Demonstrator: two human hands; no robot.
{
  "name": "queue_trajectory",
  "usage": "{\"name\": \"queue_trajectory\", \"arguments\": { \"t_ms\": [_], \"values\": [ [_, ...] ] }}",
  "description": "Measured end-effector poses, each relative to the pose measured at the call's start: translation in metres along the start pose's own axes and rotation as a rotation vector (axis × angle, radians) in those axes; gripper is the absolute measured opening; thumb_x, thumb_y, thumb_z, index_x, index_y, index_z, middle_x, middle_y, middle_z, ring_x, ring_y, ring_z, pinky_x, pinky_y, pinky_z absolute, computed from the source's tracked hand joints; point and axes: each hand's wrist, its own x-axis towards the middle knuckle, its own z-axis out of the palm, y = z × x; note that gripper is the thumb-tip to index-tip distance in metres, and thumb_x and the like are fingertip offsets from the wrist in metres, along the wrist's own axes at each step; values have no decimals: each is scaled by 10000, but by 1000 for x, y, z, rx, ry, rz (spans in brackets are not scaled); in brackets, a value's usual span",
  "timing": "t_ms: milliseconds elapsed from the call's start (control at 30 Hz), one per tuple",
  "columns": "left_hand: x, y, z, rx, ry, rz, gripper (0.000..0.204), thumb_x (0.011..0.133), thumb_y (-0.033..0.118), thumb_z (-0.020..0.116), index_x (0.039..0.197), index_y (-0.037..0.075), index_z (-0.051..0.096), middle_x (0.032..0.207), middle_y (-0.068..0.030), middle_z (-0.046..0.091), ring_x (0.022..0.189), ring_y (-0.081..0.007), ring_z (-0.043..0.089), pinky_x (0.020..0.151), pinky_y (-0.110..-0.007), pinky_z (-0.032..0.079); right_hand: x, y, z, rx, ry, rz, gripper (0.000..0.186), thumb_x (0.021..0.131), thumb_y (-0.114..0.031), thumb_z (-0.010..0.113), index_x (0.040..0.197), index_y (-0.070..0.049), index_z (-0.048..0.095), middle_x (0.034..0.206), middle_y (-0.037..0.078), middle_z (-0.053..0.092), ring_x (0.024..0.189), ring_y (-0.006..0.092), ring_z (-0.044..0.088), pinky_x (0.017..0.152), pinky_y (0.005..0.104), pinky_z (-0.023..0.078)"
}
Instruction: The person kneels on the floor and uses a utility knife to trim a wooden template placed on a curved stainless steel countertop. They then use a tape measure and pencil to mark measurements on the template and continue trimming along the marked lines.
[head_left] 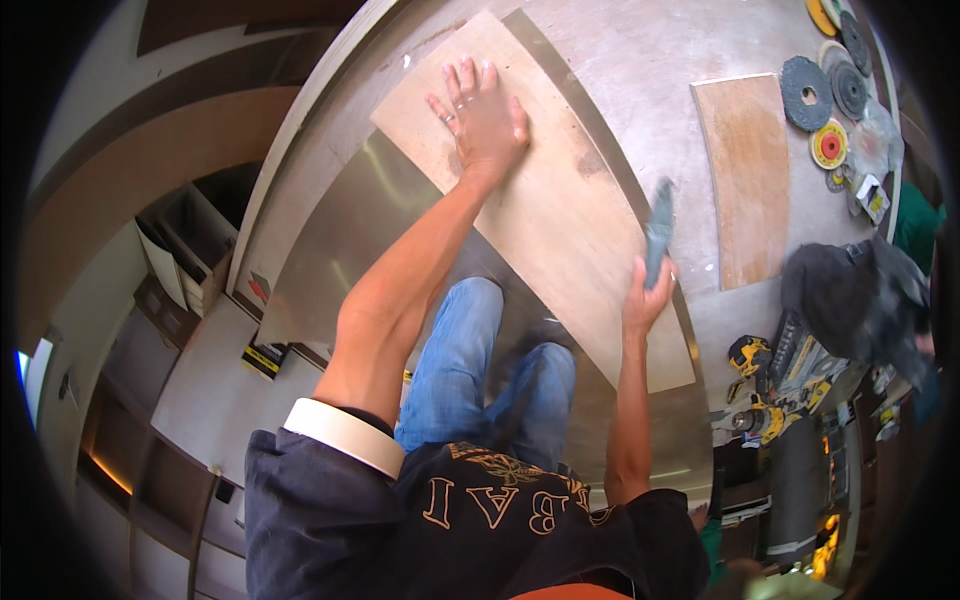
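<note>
My left hand [482, 115] lies flat with fingers spread on a long pale plywood board [560, 215] that rests on a grey worktable [640, 60]. My right hand [645, 295] is at the board's right edge, closed around a grey-blue block-like tool [658, 232] that is blurred; I cannot tell its exact kind. The board runs diagonally from upper left to lower right, overhanging a shiny metal sheet [345, 235].
A second, browner board [748, 170] lies to the right. Several grinding discs [830, 95] sit at the table's far right. Yellow power tools [775, 385] and a dark cloth [850, 295] lie lower right. Cabinets [190, 250] stand on the left.
</note>
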Motion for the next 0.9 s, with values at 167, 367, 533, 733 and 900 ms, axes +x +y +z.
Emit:
{"name": "queue_trajectory", "arguments": {
  "t_ms": [167,367,533,733,900],
  "values": [
    [-1,1,-4,66,-60,-12,675,886,321,526,1490,47,402,1622,-189,205,1534,-376,31,1175,-663,-12,76,-165,86,116,-356,-206,345,914,-176,688,1219,-28,623,1124,182,675,1028,296,665,873,383,513],
    [0,0,4,-10,-20,-3,693,851,296,552,1477,38,405,1606,-213,240,1532,-385,29,1172,-654,-51,72,-272,245,159,-714,-657,210,807,-114,602,992,-33,545,926,163,658,915,381,662,781,488,519],
    [4,4,2,-71,17,-10,616,888,282,556,1445,57,418,1576,-207,289,1515,-404,117,1172,-667,-22,55,-291,304,-168,-1253,-782,308,827,-218,633,1093,-62,632,1003,149,678,966,354,664,843,475,524],
    [0,-1,5,-83,42,-18,583,887,272,563,1433,114,438,1563,-203,319,1508,-410,146,1175,-663,-26,35,-283,320,-383,-1258,-1127,432,865,-328,636,1251,-134,637,1311,98,609,1310,282,501,1090,556,342],
    [-1,0,9,-81,2,0,690,784,252,613,1432,88,443,1569,-197,286,1512,-415,110,1184,-648,-43,33,-284,330,-505,-1281,-1333,646,858,-291,684,1448,-181,444,1350,30,601,1351,262,472,1158,571,282]
  ]
}}
